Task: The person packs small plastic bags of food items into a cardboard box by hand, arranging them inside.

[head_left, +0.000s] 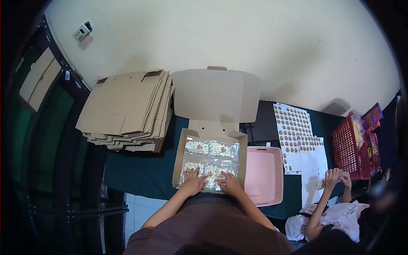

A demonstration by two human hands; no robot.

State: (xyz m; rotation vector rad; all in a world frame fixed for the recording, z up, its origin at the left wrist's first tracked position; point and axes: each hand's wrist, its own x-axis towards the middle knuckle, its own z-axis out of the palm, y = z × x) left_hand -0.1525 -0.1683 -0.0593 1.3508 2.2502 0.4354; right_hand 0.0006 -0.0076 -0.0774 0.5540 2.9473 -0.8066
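An open cardboard box [179, 163] stands in front of me with its lid [212, 95] raised toward the wall. Clear plastic packets [223, 149] of small, pale, stick-like pieces lie inside in two rows, some with round orange stickers. My left hand [193, 183] rests on a front packet [194, 165] at the left, fingers spread. On the front right, my right hand [230, 185] touches another packet [214, 173], its fingers also apart. Both hands lie over the box's near edge and cover parts of these packets.
Flattened cardboard boxes [121, 102] are stacked at left. A pink tray [278, 178] sits right of the box. Beyond it lie sticker sheets [292, 127] and a red basket [346, 142]. At far right, a co-worker's hands [333, 177] hold a small packet.
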